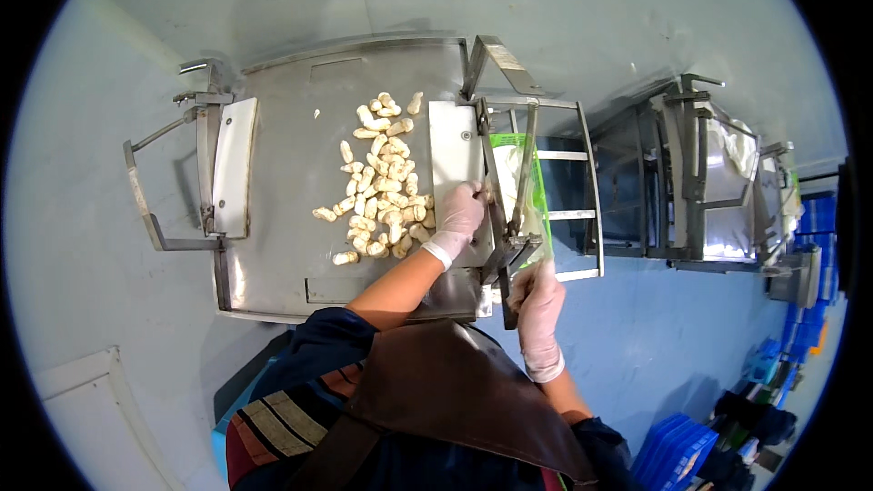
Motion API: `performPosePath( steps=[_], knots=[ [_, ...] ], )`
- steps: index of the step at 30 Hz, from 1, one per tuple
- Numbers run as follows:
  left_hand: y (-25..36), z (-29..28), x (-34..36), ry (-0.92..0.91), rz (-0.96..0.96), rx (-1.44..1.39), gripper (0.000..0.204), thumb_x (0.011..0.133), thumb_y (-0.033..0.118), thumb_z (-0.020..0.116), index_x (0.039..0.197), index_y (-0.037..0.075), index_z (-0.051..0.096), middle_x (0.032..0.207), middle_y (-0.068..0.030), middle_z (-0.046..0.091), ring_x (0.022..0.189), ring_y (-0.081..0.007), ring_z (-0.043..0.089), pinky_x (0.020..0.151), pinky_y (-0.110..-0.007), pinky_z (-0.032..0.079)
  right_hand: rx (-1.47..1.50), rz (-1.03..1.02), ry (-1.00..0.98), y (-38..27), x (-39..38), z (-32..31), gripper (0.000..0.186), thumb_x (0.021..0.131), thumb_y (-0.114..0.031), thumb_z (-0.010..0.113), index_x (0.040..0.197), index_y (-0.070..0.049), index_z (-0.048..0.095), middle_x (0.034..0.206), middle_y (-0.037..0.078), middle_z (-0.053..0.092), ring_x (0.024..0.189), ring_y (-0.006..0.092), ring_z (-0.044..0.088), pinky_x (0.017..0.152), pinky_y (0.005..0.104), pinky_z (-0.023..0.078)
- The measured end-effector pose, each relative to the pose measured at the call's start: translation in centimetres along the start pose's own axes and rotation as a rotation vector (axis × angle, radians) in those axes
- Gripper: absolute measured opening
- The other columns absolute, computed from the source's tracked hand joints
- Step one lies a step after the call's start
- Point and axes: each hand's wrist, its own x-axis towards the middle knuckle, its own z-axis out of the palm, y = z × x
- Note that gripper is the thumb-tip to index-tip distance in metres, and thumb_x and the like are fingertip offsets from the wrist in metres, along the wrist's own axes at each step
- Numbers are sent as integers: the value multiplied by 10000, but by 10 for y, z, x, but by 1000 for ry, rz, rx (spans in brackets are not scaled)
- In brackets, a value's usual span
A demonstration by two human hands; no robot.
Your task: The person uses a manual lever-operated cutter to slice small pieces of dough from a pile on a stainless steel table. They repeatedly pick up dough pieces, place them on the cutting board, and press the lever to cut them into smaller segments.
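Left hand (457,215) rests spread beside the pale pieces (382,182) heaped on the steel table (273,218) — right hand (538,302) pinches the green-edged bag (523,186), barely filled.

You wear thin, pale, translucent disposable gloves on both hands: the left hand (459,212) near the middle of the frame, the right hand (538,302) just below and to the right of it. Each glove ends in a rolled white cuff at the wrist. Your forearms are bare above the cuffs. At the lower middle of the frame your dark navy sleeves are pushed up, and a brown apron covers your front. At the lower left, your garment shows stripes of tan, orange and dark blue.
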Motion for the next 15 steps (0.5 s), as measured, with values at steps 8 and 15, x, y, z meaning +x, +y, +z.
performPosePath(
  steps=[8, 15],
  knots=[
    [25, 10, -6, -17, -39, 17, 156, 758, 96, 545, 875, 23, 617, 749, -163, 608, 645, -281, 582, 597, -329, 453, 136, -131, 55, 109, -3, -5, 559, 839, -537, 391, 589, -42, 465, 475, 24, 428, 397, 91, 396, 384, 230, 308],
    [49, -5, -2, -104, -359, -287, 245, 740, 185, 636, 847, -31, 593, 799, -202, 607, 750, -271, 600, 688, -323, 453, 107, -170, 25, 110, 0, -4, 545, 850, -522, 377, 585, -52, 453, 474, 25, 425, 403, 94, 374, 388, 237, 285]
  ],
)
